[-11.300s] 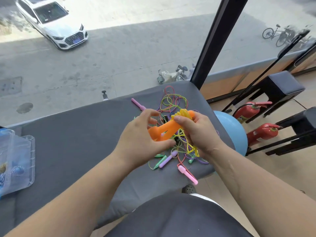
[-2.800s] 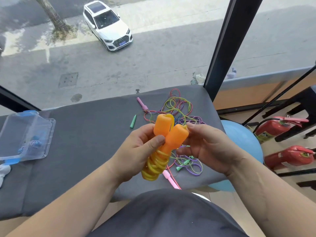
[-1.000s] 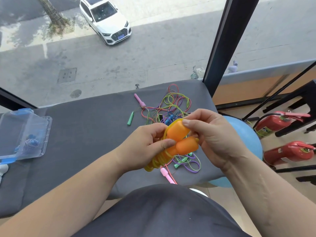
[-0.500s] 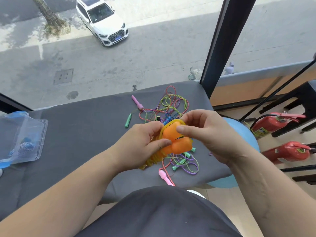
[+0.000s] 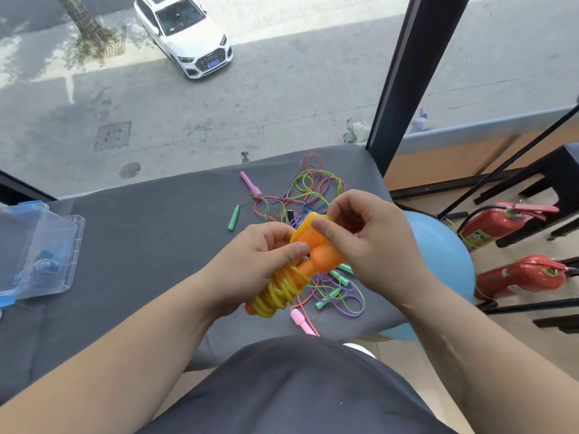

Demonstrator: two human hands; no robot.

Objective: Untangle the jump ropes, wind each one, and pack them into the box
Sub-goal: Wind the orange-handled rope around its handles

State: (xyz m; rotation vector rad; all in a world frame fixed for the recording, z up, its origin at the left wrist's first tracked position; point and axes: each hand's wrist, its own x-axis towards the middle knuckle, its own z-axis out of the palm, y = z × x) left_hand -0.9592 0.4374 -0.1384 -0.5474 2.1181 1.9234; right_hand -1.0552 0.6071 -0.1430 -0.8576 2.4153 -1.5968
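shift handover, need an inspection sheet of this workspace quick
surface: grey mat, ropes and box on it
job's things: yellow rope wound round its orange handles, in both hands; tangle of loose ropes behind; clear box at left, a wound rope inside
clutter: nothing seen
hands: left hand grips the yellow rope; right hand pinches its handle tops
cables: nothing seen
surroundings: window, car below; ball, two extinguishers at right

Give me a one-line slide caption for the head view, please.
Left hand and right hand grip the orange handles, yellow rope wound round them, above tangled ropes; clear box at left.
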